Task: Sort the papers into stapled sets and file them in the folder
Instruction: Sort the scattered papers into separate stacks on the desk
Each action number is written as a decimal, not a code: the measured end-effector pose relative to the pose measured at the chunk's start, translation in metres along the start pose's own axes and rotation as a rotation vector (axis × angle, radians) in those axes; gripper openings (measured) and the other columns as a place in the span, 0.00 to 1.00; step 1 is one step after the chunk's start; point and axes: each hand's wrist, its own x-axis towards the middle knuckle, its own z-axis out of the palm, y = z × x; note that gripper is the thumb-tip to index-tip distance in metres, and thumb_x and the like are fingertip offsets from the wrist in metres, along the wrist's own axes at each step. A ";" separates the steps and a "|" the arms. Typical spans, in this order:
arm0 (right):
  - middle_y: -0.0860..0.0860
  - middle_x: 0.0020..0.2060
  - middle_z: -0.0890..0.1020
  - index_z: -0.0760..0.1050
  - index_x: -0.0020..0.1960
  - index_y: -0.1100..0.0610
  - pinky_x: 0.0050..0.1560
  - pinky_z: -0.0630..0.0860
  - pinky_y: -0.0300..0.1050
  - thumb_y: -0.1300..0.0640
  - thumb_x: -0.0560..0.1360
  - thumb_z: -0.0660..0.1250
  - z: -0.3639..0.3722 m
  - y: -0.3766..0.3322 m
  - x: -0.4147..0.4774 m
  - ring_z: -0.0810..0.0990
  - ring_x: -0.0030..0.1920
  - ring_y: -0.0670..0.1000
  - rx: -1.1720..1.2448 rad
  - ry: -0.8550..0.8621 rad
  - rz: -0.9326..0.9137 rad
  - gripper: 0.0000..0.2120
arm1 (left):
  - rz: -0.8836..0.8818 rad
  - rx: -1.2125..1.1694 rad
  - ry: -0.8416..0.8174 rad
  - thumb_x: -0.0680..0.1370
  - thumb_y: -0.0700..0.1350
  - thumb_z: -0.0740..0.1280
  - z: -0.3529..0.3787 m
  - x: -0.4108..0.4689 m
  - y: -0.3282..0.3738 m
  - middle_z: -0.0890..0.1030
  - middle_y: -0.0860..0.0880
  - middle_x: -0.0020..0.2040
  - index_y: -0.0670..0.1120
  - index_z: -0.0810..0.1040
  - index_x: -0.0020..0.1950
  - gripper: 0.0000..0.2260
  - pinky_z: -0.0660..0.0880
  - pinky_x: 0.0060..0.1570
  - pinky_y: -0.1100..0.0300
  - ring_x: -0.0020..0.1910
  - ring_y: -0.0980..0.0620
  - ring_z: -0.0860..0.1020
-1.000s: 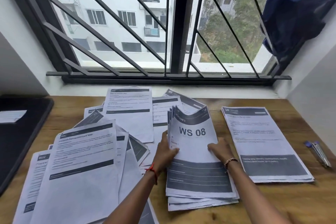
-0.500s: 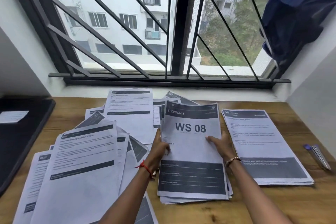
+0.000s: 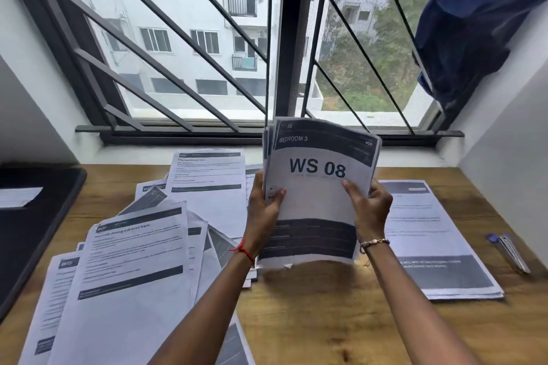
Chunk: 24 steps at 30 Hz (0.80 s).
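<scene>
Over desk (image 3: pixel 311 320), paper stack (image 3: pixel 317 204) upright between fingers (image 3: pixel 353 190).

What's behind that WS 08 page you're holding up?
More sheets stacked behind the WS 08 page peek out along its left edge, gripped together by the left hand and right hand. Their print is covered.

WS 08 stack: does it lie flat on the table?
No, the left hand and right hand hold the stack upright, not flat.
</scene>
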 end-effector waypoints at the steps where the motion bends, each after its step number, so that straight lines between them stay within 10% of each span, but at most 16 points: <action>1: 0.52 0.40 0.80 0.78 0.48 0.59 0.34 0.79 0.36 0.61 0.69 0.74 0.000 -0.002 0.001 0.80 0.40 0.52 -0.007 0.008 -0.022 0.09 | 0.025 0.024 0.013 0.78 0.37 0.63 0.001 0.000 0.002 0.73 0.54 0.56 0.47 0.63 0.63 0.16 0.79 0.42 0.64 0.50 0.57 0.78; 24: 0.57 0.46 0.80 0.77 0.52 0.72 0.33 0.72 0.26 0.67 0.69 0.72 -0.010 0.018 -0.022 0.77 0.44 0.53 -0.159 -0.029 -0.048 0.14 | 0.010 0.066 0.134 0.74 0.42 0.68 0.006 -0.022 -0.023 0.78 0.47 0.47 0.38 0.74 0.56 0.13 0.81 0.42 0.59 0.45 0.53 0.80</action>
